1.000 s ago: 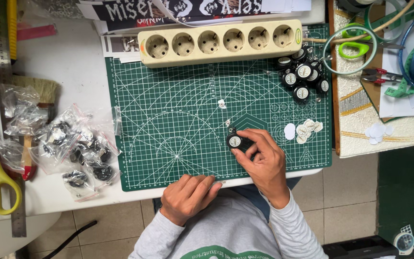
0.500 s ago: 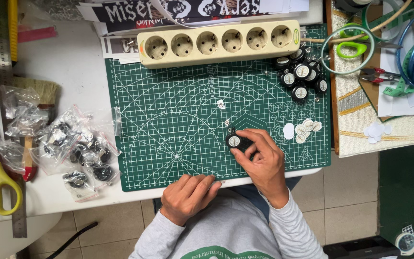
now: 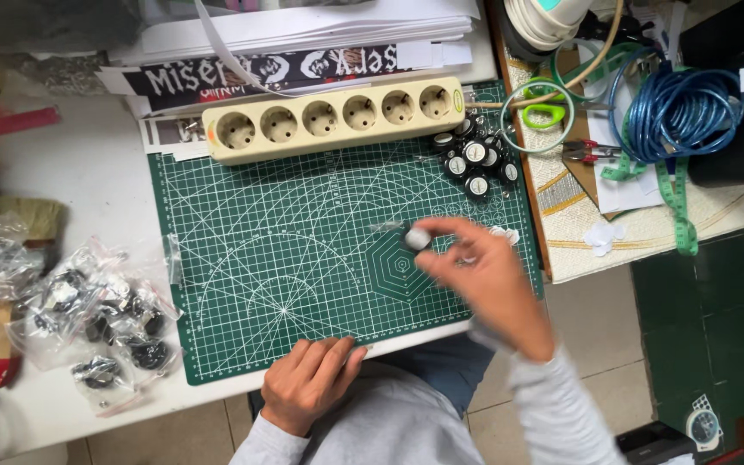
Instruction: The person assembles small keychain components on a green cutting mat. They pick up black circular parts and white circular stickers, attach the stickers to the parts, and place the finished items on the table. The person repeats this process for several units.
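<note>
Holding a small round black part with a white face [image 3: 417, 238] in my right hand [image 3: 475, 271], pinched at the fingertips above the green cutting mat [image 3: 303, 258]. Frame is motion-blurred there, so I can't tell if the part touches the mat or sits just above it. It's over the mat's right half, near the printed hexagon, below the pile of matching black-and-white parts [image 3: 475, 159].

Left hand [image 3: 307, 387] is loosely curled, empty, fingers resting on the mat's near edge at the table rim. Well apart from the right hand.

Around it:
- Beige six-socket power strip [image 3: 333, 119] lies across the mat's far edge, tilted a little.
- Pile of parts sits at the mat's far right corner, just beside the strip's right end.
- A few small white discs [image 3: 505, 232] on the mat just past my right fingers.
- Clear plastic bags with dark parts [image 3: 105, 314] on the white table, left of the mat.
- Green-handled scissors [image 3: 544, 108] and a coil of blue cable [image 3: 686, 108] on the right side surface, well apart from both hands.
</note>
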